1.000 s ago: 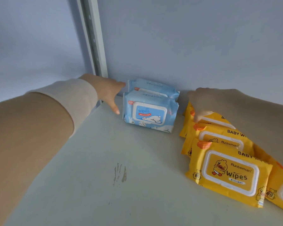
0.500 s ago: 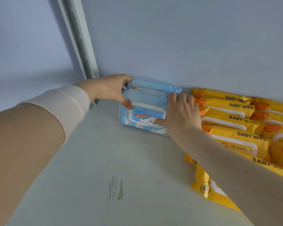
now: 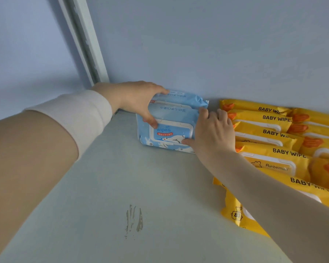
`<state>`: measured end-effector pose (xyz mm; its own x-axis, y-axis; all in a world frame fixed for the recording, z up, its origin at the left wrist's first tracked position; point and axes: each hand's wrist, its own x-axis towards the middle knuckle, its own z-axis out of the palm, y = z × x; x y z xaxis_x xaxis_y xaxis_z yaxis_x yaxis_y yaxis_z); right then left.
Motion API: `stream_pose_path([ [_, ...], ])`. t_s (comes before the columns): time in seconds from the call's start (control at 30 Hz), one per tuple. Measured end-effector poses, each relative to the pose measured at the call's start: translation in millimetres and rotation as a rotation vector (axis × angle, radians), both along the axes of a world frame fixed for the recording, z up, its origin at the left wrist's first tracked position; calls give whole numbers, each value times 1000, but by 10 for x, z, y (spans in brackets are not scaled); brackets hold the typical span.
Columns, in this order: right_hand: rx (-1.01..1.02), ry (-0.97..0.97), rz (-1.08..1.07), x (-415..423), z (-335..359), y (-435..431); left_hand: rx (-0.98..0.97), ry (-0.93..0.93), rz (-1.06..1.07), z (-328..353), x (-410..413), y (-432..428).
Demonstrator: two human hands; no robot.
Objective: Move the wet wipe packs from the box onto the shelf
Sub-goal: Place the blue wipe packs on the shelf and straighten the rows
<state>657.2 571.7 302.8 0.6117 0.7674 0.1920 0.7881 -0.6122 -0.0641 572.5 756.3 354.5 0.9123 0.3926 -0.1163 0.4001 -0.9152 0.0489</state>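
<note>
Blue film is gripped from both sides. The fingers [image 3: 156, 87] of the left hand [image 3: 133, 99] are curled over the top of the blue wipe packs [image 3: 171, 130], with the thumb laid on the front face. The right hand [image 3: 213, 133] is wrapped round the right edge, its thumb pressed low on the front label. Two blue packs are seen, stood on edge one behind the other. The rear one seems to touch the back panel [image 3: 198, 44], though the contact itself is hidden by the pack in front. They are held at the back of the shelf [image 3: 122, 186], near the grey upright [image 3: 84, 40] and just beside the yellow wipe packs [image 3: 270, 133], which are laid in overlapping rows along the right. A scuff mark [image 3: 133, 219] is seen on the front of the shelf board.

The task is judged to be well advanced. Many packs are already set on the shelf, and the blue pair appears to be squared up in its place rather than carried. The box is not in view, so what is left in it cannot be told. The blue pair is not yet released, and any further packs would have to be fetched from the box.
</note>
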Motion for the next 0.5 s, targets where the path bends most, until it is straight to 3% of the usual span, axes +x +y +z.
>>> stream_pose_path([
  [0.17, 37, -18, -12, 20, -72, 71, 96, 48, -64, -9, 54, -17],
  [0.5, -3, -100, -64, -11, -209, 80, 89, 67, -49, -116, -13, -104],
])
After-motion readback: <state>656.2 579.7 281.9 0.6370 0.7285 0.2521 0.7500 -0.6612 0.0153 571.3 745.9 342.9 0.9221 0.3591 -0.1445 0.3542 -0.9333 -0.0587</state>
